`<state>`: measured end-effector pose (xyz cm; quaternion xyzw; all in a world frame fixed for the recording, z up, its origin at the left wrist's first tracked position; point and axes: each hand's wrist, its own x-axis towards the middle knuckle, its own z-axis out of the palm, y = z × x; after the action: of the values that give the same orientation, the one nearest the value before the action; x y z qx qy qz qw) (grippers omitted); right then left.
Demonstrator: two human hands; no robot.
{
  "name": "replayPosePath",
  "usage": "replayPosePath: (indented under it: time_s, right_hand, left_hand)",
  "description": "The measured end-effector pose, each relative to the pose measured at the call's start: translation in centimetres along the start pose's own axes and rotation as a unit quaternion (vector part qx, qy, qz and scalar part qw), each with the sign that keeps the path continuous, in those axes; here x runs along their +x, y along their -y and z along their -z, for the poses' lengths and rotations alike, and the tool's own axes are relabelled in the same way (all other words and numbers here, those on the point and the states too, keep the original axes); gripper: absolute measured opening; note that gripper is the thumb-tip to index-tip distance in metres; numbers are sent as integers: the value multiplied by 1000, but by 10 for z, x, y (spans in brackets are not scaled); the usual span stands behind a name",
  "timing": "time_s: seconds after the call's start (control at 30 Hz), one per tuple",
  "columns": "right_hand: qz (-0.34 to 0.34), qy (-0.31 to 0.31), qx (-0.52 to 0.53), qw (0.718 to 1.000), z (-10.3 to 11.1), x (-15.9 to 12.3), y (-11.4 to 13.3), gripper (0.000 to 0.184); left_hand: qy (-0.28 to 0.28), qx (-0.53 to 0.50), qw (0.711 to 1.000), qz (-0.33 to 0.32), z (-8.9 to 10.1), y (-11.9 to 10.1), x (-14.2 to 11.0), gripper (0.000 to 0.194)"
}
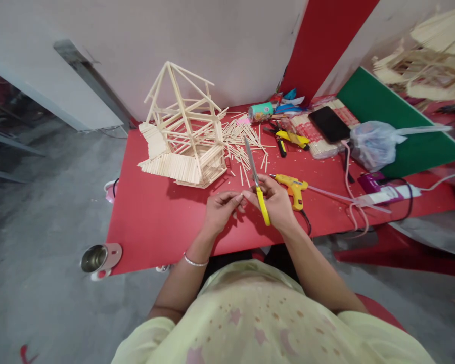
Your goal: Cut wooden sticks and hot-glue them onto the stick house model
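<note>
My right hand (276, 205) is closed round a pair of scissors (263, 206) with yellow handles, its blades pointing away from me toward the stick pile. Close beside it, my left hand (222, 210) has thumb and fingers pinched, meeting the right fingertips over the table. Something small and pale shows at that meeting point, too small to name. Beyond my hands stands a frame model of thin wooden sticks (185, 126), with peaked roof bars and slatted panels low on its near side. Loose wooden sticks (242, 144) lie heaped to its right.
On the red table (155, 227) a yellow hot glue gun (293, 189) lies right of my hands. Behind it are pliers (280, 144), a phone (329, 124) on stick packs, a plastic bag (373, 144) and a green board (398, 126). A metal cup (98, 258) sits at the left corner.
</note>
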<state>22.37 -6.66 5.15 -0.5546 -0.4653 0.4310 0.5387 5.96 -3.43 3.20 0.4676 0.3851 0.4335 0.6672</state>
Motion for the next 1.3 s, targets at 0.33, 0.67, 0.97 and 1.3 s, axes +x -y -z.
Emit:
replayPosePath:
  time_s: [0.33,0.67,0.97,1.3]
  right_hand:
    - [96,42,-446,889,6,-45,-2,64]
    - [50,33,-486,872,-2,-45,2,61]
    - [-21,69,-507,859,-8,-48,5,48]
    - [-76,85,-513,851,-11,-53,5,44]
  left_hand:
    - [-97,55,984,-142,3,8,3,19]
    - [-116,230,946,-197,-4,-1,-5,24]
    - [-105,316,910,-248,-1,-5,-8,20]
    - [-101,334,907,-236,-1,-2,-11,21]
